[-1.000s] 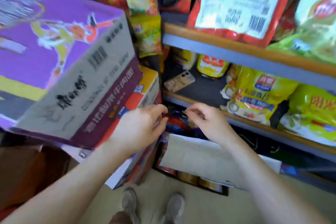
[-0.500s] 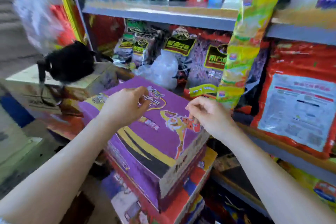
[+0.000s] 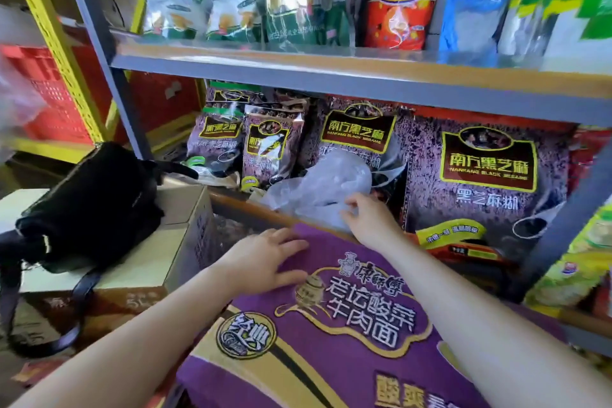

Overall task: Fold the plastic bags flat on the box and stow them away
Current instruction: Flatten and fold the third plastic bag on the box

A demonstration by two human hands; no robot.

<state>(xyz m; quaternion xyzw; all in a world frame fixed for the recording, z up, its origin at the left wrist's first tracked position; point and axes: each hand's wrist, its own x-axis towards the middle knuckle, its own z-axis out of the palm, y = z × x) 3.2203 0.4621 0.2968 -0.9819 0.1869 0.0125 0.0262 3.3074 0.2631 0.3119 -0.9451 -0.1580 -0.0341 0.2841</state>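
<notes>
Presently the shelving unit [image 3: 331, 83], grey metal rails with wood-toned edging, fills the upper field from nine o'clock round to three, its boards stocked with glossy printed pouches; those on the lower board are dark sesame packs [image 3: 486, 175] with slick, crinkled film faces. Below, toward six o'clock, sits the purple carton [image 3: 347, 325], flat-topped printed cardboard, rigid and smooth enough to serve as the folding surface. At nine o'clock a soft black bag [image 3: 92, 205] slumps on a plain brown carton [image 3: 172, 242]. The plastic bag [image 3: 321, 189], thin, translucent and heavily crumpled, lies bunched on the lower shelf board just beyond the purple carton's far edge, at about twelve o'clock from the hands. The right hand [image 3: 367, 219] reaches into it, fingers curled against the film; whether it has closed a firm pinch cannot be told from this angle. The left hand [image 3: 265, 262] lies released and flat, fingers spread, pressing on the purple carton's top near its far corner. In my judgement the step in hand is fetching the bag onto the carton: it should be taken by a single layer near the handles, drawn clear of the pouches so none topples, then spread and the trapped air smoothed out before any crease is set.
</notes>
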